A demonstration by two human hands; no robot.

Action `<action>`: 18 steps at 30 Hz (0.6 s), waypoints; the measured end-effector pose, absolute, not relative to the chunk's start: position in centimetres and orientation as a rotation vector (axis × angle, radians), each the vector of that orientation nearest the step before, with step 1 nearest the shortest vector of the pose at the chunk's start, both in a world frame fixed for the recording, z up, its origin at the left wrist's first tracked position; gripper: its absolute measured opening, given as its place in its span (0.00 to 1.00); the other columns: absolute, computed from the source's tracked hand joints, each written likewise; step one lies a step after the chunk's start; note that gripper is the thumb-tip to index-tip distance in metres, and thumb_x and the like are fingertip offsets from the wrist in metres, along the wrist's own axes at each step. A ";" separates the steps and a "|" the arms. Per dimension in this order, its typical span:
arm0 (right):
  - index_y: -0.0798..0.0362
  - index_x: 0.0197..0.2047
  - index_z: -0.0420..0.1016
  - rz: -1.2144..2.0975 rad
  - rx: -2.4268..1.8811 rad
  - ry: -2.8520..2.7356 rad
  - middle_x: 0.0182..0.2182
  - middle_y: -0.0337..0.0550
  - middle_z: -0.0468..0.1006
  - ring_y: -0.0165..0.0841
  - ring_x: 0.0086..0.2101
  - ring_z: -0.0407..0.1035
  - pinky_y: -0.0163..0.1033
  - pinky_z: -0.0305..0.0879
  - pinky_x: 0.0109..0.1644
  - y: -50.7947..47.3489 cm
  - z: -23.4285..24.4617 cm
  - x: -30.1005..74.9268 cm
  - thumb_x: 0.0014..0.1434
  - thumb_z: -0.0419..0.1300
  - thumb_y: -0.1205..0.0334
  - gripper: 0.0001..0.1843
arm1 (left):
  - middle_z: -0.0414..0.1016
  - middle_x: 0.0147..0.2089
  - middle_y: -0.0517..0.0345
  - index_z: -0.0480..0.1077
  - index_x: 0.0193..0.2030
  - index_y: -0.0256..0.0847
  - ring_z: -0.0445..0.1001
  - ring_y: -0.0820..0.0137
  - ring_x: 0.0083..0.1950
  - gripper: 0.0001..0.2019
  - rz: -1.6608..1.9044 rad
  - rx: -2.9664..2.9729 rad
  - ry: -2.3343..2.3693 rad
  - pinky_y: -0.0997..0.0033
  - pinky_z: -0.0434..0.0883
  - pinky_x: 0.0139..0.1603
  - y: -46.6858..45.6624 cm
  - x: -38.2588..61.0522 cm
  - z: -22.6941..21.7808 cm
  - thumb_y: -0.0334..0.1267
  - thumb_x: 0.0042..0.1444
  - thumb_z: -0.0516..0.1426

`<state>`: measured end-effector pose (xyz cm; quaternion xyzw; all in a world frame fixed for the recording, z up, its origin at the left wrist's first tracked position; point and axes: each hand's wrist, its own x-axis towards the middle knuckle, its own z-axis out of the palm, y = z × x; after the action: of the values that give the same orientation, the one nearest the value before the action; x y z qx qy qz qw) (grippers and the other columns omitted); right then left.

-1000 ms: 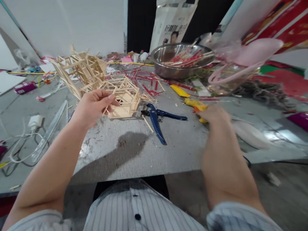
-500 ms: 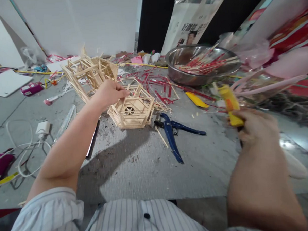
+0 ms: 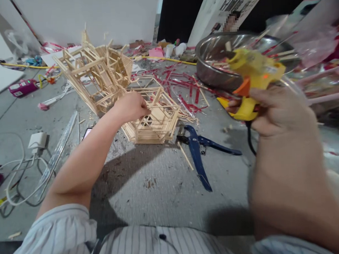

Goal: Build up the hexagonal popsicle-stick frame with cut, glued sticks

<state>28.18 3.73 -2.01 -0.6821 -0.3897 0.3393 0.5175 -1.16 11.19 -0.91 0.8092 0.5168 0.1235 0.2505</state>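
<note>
My left hand (image 3: pixel 131 105) is closed on the near edge of a small hexagonal frame of wooden sticks (image 3: pixel 158 122) that sits on the grey table (image 3: pixel 149 180). My right hand (image 3: pixel 281 111) is raised above the table and grips a yellow hot glue gun (image 3: pixel 251 73) with an orange trigger; its black cord hangs down beside my wrist. The gun's nozzle points left, well apart from the frame. A larger tilted stick structure (image 3: pixel 95 76) stands just behind my left hand.
Blue-handled cutters (image 3: pixel 199 155) lie open on the table right of the frame. A steel bowl (image 3: pixel 212 67) with red-tipped sticks stands behind the glue gun. Red stick scraps (image 3: pixel 181 87) litter the middle. A white charger and cables (image 3: pixel 37 142) lie at the left.
My right hand has lifted the glue gun off the table and brought it up and towards me. My left hand has closed down onto the hexagonal frame's edge.
</note>
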 end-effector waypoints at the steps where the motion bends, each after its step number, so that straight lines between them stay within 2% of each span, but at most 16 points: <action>1: 0.50 0.53 0.78 0.822 -1.629 -0.978 0.56 0.58 0.76 0.44 0.40 0.77 0.49 0.70 0.33 4.0 -2.0 27.8 0.53 0.55 0.63 0.24 | 0.58 0.09 0.63 0.65 0.10 0.40 0.52 0.76 0.16 0.20 0.338 2.207 1.398 0.70 0.49 0.24 11.2 -1.2 -0.9 0.31 0.49 0.63; 4: 0.52 0.45 0.78 0.837 -1.564 -1.058 0.47 0.57 0.80 0.41 0.34 0.76 0.47 0.69 0.31 4.8 -1.9 26.6 0.51 0.58 0.61 0.17 | 0.59 0.10 0.62 0.66 0.11 0.39 0.53 0.77 0.17 0.19 0.327 2.203 1.397 0.70 0.50 0.25 11.2 -1.3 -1.0 0.31 0.50 0.62; 7: 0.51 0.38 0.74 0.864 -1.453 -1.047 0.40 0.51 0.81 0.36 0.30 0.74 0.45 0.69 0.33 5.6 -1.7 25.5 0.51 0.63 0.60 0.10 | 0.60 0.11 0.62 0.66 0.11 0.39 0.55 0.76 0.17 0.19 0.280 2.190 1.480 0.69 0.50 0.26 10.9 -1.1 -0.9 0.31 0.50 0.62; 11: 0.52 0.36 0.75 0.908 -1.416 -1.073 0.34 0.42 0.80 0.25 0.23 0.66 0.41 0.66 0.33 6.6 -1.1 24.2 0.56 0.64 0.64 0.04 | 0.60 0.13 0.63 0.66 0.12 0.40 0.56 0.75 0.19 0.19 0.236 2.206 1.559 0.69 0.52 0.27 10.5 -0.8 -0.9 0.32 0.51 0.62; 15: 0.56 0.36 0.75 0.911 -1.392 -1.131 0.31 0.37 0.79 0.20 0.20 0.63 0.34 0.63 0.28 7.0 -0.5 23.2 0.58 0.61 0.74 0.06 | 0.60 0.14 0.62 0.67 0.13 0.40 0.56 0.74 0.19 0.17 0.221 2.198 1.596 0.68 0.52 0.28 10.4 -0.8 -1.0 0.33 0.51 0.62; 18: 0.56 0.35 0.74 0.935 -1.378 -1.158 0.26 0.34 0.77 0.19 0.18 0.62 0.31 0.61 0.25 7.0 -0.4 22.6 0.58 0.60 0.75 0.06 | 0.60 0.15 0.61 0.70 0.15 0.40 0.57 0.73 0.21 0.13 0.237 2.204 1.604 0.68 0.51 0.30 10.5 -0.7 -1.0 0.32 0.49 0.62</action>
<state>22.62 7.03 -0.39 -0.5769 -0.4849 0.3915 0.5280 -0.71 10.47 -0.97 0.7889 0.5743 0.0847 0.2014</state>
